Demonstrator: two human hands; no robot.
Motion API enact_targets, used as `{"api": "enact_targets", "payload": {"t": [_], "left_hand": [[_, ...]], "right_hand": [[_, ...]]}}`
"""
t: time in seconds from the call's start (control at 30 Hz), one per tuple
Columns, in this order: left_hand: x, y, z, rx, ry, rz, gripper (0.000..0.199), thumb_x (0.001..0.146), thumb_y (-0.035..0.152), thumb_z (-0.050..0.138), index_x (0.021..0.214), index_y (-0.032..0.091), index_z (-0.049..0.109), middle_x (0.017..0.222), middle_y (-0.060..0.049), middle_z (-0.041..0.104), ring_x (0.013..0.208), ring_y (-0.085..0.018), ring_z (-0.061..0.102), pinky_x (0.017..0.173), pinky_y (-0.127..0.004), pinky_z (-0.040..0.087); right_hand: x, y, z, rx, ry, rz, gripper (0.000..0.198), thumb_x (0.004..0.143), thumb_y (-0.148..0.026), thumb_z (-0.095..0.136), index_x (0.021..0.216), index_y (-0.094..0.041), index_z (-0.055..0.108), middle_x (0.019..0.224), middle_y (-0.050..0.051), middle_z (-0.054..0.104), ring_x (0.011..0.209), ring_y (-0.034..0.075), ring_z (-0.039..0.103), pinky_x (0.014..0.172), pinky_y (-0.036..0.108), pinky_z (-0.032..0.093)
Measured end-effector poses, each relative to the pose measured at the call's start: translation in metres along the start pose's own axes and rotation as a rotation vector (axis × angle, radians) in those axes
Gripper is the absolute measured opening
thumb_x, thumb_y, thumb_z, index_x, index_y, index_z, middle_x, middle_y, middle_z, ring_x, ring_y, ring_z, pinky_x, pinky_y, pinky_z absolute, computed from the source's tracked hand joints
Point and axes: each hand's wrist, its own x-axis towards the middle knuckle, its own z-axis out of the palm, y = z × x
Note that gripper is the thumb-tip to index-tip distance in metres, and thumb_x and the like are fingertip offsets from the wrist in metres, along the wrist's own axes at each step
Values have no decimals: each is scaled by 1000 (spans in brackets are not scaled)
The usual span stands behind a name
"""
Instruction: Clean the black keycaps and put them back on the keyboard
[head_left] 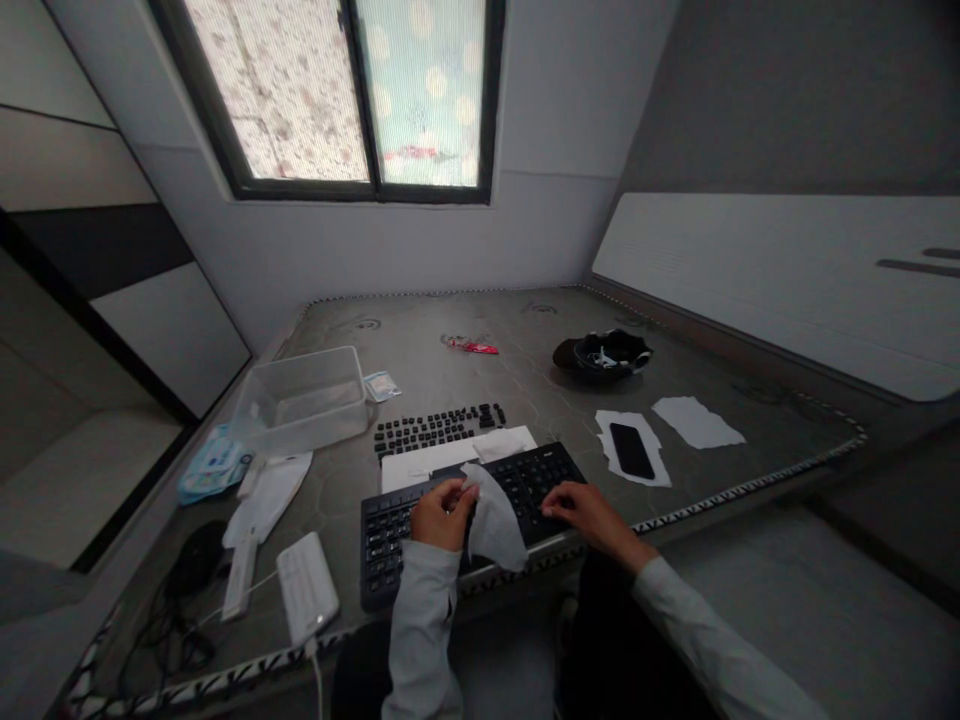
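Two bare hands are positioned over a black keyboard [381, 545] at the near edge of the grey surface [517, 385]. By the left hand [437, 515], a white wipe [496, 525] is pinched between thumb and fingers and is draped over the middle of the keyboard. The right hand [592, 515] is placed over the keyboard's right part with its fingers curled; whether a key is touched or anything is gripped cannot be told. To the left, a white rectangular device [306, 585] is connected to a cable. Behind the keyboard, a white flat item [431, 460] is partly covered by it, and loose black keycaps [435, 428] are set out in rows beyond. On the right, a phone [631, 450] is laid on a white sheet [657, 471]. On the left, a blue packet [210, 468] is located beside a clear plastic bin [307, 405]. Farther back, a black cap [600, 357] and a red item [478, 348] are placed well apart, with a window [420, 90] set in the wall behind
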Motion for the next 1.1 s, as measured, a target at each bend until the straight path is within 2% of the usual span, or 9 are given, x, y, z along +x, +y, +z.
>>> {"api": "enact_targets", "payload": {"t": [0.17, 0.4, 0.8, 0.93, 1.0, 1.1], "left_hand": [[-1, 0, 2, 145, 40, -22, 25, 72, 44, 66, 79, 22, 75, 69, -2, 75, 62, -18, 67, 61, -27, 48], [0, -1, 6, 194, 42, -41, 20, 73, 41, 67, 76, 23, 75, 66, 0, 73, 60, -17, 65, 58, -25, 44], [2, -15, 19, 145, 17, -78, 22, 74, 40, 65, 78, 20, 73, 73, -4, 77, 64, -19, 69, 62, -28, 49], [1, -14, 18, 133, 54, -73, 20, 74, 38, 65, 79, 20, 73, 74, -4, 78, 66, -20, 71, 64, -28, 51], [0, -13, 16, 156, 76, -84, 18, 75, 37, 66, 80, 22, 73, 76, -4, 78, 67, -20, 71, 65, -28, 51], [0, -11, 15, 215, 97, -94, 14, 76, 36, 66, 79, 24, 73, 76, -3, 78, 69, -20, 71, 65, -27, 50]], "right_hand": [[2, 4, 0, -7, -15, -25, 16, 77, -32, 66, 80, -20, 76, 82, 4, 73, 78, 19, 63, 72, 28, 44], [9, 7, -1, -3, -59, -41, 10, 75, -26, 66, 77, -21, 74, 81, 3, 74, 78, 19, 65, 71, 28, 46], [9, 4, 0, -50, -70, -168, 5, 77, -16, 67, 73, -19, 65, 81, 2, 68, 79, 16, 62, 74, 26, 45], [3, -3, -5, -53, -56, -192, 5, 81, -17, 65, 76, -19, 66, 83, 2, 68, 80, 17, 62, 75, 27, 46], [-2, -7, -9, -63, -14, -217, 8, 85, -21, 62, 80, -20, 68, 85, 3, 68, 82, 17, 63, 78, 28, 47], [-15, -12, -12, -146, 156, -261, 21, 94, -26, 51, 98, -23, 71, 95, 6, 67, 90, 19, 62, 84, 32, 47]]}}
